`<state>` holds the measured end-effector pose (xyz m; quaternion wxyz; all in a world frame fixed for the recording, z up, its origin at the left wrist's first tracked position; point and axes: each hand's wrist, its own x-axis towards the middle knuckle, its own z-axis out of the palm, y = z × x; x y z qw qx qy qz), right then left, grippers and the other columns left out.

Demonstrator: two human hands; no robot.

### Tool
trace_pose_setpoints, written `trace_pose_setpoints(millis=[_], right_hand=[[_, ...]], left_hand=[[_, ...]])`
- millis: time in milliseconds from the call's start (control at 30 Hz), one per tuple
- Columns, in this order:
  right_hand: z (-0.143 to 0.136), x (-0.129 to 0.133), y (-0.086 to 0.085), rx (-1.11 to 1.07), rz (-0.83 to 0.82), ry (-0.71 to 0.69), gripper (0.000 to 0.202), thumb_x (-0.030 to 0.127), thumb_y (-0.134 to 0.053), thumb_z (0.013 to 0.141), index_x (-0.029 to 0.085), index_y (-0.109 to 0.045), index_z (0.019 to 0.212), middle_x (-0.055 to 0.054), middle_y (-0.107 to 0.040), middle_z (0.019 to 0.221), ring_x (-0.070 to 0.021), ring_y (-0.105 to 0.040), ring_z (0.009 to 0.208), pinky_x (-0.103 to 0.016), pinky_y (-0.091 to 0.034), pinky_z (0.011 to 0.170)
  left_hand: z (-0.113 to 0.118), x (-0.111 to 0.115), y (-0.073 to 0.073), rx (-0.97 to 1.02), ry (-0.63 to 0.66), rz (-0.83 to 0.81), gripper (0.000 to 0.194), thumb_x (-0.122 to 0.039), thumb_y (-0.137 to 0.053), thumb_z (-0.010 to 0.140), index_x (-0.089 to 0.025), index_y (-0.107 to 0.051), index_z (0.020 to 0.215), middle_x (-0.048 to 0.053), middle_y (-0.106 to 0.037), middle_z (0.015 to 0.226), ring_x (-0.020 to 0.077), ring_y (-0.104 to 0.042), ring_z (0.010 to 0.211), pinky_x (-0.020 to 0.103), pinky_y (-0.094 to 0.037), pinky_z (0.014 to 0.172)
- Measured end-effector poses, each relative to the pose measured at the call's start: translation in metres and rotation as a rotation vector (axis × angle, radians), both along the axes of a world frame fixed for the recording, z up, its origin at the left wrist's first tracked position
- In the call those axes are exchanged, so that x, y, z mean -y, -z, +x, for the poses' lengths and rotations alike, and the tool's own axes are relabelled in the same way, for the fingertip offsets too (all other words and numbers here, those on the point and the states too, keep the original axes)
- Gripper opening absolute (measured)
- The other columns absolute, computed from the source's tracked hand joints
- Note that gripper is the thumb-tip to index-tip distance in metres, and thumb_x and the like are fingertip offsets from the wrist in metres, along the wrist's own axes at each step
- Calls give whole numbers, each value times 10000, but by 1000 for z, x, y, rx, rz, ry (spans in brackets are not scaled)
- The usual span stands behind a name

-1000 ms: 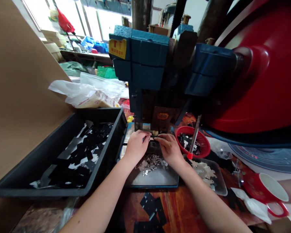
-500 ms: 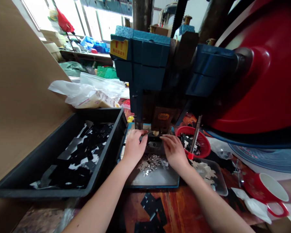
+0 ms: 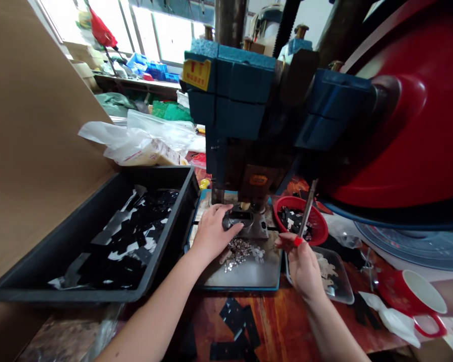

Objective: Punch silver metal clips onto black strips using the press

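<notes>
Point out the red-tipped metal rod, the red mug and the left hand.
Red-tipped metal rod (image 3: 308,208), head view: shaft.
Red mug (image 3: 398,294), head view: outer side.
Left hand (image 3: 212,230), head view: back of the hand.

Daylight pours through the windows (image 3: 169,42) at the far upper left, which burn out to white. Backlit, the blue press (image 3: 230,115) falls into deep shadow below its head, and the red flywheel (image 3: 411,151) carries a soft highlight before darkening toward the corner. Small metal pieces (image 3: 236,255) glint. Fine print on the yellow label (image 3: 196,74) is smeared; wide-angle distortion stretches the cardboard (image 3: 41,151) along the left edge.
</notes>
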<state>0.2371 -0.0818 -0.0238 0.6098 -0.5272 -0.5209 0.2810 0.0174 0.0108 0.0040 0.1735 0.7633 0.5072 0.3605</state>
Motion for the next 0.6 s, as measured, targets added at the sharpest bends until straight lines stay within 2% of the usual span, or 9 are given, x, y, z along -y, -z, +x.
trace_pose_setpoints(millis=[133,367,500,600], right_hand=[[2,-1,4,-236,18,-103,346,450,-401,921,236,-653,1025,-54,-675,897,-206,-623,856,-356,-496,771],[1,0,0,-314,10,-147,326,446,-445,914,238,-664,1038,-33,-668,900,-170,-589,866,-303,-460,796],[0,-2,-4,-370,4,-173,351,495,-485,880,231,-665,1024,-36,-657,873,-168,-582,838,-293,-464,757],[-5,-7,-5,-434,-30,-211,420,582,-508,827,222,-662,979,-40,-647,841,-168,-582,783,-290,-471,701]], left_hand=[[1,-4,2,-4,-4,-14,408,-431,-642,760,-216,-588,1103,63,-574,1124,248,-516,1096,424,-381,991],[1,-2,2,-10,-17,-24,409,-430,-637,765,-206,-574,1101,71,-573,1132,255,-512,1099,419,-380,987],[-2,2,-1,9,-28,-26,447,-428,-636,762,-196,-547,1133,80,-569,1163,261,-502,1122,428,-371,995],[-8,16,-5,47,-27,-23,399,-413,-597,797,-208,-541,1135,74,-572,1169,252,-504,1120,423,-368,993]])
